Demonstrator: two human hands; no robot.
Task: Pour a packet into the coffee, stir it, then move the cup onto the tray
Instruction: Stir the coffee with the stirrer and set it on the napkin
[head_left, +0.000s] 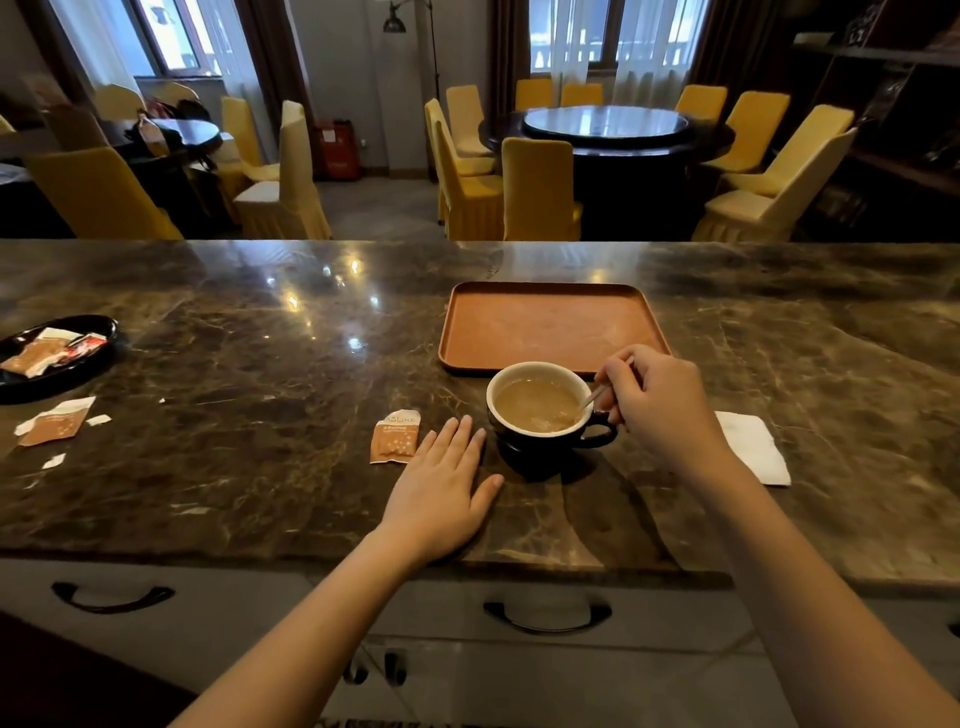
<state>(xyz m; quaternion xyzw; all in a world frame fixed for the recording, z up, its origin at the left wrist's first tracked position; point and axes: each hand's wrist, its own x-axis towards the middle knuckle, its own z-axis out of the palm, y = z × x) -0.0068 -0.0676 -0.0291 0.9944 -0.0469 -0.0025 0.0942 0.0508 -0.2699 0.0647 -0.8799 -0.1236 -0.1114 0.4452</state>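
Observation:
A dark cup (519, 434) with a white inside holds milky coffee and stands on the marble counter, just in front of the empty brown tray (550, 325). My right hand (654, 400) is shut on a thin metal spoon (592, 399) whose tip dips into the coffee at the cup's right side. My left hand (441, 488) lies flat on the counter left of the cup, fingers spread, holding nothing. A torn orange packet (394, 436) lies beside its fingertips.
A white napkin (753, 446) lies right of the cup. At the far left a black dish (78, 358) holds several packets, with another torn packet (54, 422) and paper scraps in front of it. Drawer handles run below the counter edge.

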